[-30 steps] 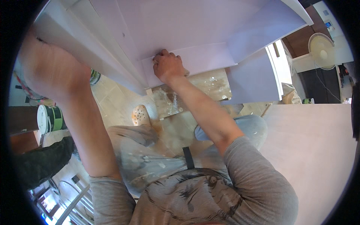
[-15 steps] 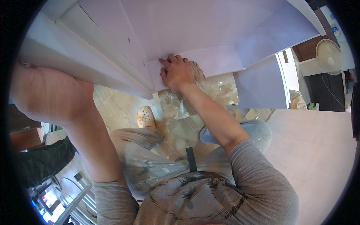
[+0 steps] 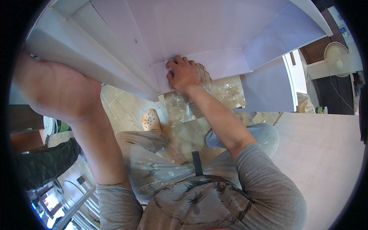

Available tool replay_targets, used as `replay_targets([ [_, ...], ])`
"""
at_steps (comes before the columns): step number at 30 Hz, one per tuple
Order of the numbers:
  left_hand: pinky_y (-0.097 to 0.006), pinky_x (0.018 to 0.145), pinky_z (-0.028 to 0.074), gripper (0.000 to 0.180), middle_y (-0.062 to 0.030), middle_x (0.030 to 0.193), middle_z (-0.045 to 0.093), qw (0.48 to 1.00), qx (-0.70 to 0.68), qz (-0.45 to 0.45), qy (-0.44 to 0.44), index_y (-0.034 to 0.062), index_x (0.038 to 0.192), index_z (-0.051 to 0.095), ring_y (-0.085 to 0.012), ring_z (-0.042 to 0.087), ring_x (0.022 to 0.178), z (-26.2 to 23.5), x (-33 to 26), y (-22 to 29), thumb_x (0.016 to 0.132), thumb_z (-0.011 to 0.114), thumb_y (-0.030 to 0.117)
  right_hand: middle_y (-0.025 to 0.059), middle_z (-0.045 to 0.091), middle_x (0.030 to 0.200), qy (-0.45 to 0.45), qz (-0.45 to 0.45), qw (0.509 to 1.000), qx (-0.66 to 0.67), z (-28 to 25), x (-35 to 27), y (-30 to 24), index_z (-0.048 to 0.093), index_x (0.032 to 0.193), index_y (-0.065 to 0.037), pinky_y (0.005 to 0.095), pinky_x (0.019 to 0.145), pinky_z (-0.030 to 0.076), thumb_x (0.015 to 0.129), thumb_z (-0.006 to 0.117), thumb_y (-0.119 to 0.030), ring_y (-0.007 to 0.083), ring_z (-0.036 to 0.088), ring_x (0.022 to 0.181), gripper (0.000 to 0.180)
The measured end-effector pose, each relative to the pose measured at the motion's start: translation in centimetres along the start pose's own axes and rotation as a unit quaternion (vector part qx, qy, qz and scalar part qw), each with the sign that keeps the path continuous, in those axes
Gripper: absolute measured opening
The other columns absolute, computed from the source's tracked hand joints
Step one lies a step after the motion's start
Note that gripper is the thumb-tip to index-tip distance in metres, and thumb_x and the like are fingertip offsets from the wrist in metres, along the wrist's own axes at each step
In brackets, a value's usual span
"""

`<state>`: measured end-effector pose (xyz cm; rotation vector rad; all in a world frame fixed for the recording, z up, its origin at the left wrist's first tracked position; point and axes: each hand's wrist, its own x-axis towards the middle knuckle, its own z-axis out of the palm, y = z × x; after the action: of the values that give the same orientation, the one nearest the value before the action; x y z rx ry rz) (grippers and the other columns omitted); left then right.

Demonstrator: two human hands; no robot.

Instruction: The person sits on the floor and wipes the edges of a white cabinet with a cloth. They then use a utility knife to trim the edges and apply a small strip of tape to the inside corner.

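1. On the pale ledge (image 3: 228, 60), toward its left end in the head view, the right hand (image 3: 184, 76) lies palm down with its fingers bent. A crumpled brownish cloth (image 3: 204, 74) shows at the hand's right side, touching it and partly beneath it, its lower end reaching past the ledge's front edge. The fingertips' underside is hidden, so I cannot tell whether they clamp the cloth.
2. Left of the ledge, near the camera, the left arm (image 3: 61, 92) reaches up beside a pale upright panel (image 3: 76, 57); its hand cannot be made out, nor its grip.
3. Just below the ledge is a stained board (image 3: 228, 92); farther below and left, an orange-tinged clog (image 3: 150, 119).
4. Well right of the ledge stands a round fan (image 3: 338, 59).
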<state>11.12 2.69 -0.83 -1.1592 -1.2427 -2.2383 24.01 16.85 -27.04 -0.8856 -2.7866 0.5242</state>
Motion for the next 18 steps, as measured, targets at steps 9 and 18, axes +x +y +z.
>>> replay_targets([
  [9, -0.039, 0.108, 0.05, 0.05, -0.0179, 0.13, 0.061, 1.0, -0.002, -0.005, 0.009, -0.001, 0.132, 0.053, -0.0266, 0.06, 0.123, 0.0, 0.0, -0.1, 0.107, 0.044, 0.042, 0.0107, 0.058, 0.137, -0.007, -0.017, 1.0, -0.025, 0.3, 0.1, 0.1, 0.065, 0.146, -0.024, 0.0515, 0.113, 0.041, 0.095, 0.06, -0.026, 0.03, 0.053, 0.132, 0.051],
  [18, -0.039, 0.108, 0.051, 0.054, -0.0186, 0.133, 0.061, 1.0, -0.002, -0.005, 0.013, -0.0007, 0.136, 0.051, -0.0274, 0.06, 0.124, 0.1, 0.0, 0.0, 0.106, 0.045, 0.044, 0.0136, 0.057, 0.136, -0.016, 0.063, 0.997, -0.053, 0.0, 0.2, -0.2, 0.06, 0.148, -0.022, 0.0538, 0.113, 0.04, 0.095, 0.059, -0.025, 0.0318, 0.053, 0.132, 0.053],
])
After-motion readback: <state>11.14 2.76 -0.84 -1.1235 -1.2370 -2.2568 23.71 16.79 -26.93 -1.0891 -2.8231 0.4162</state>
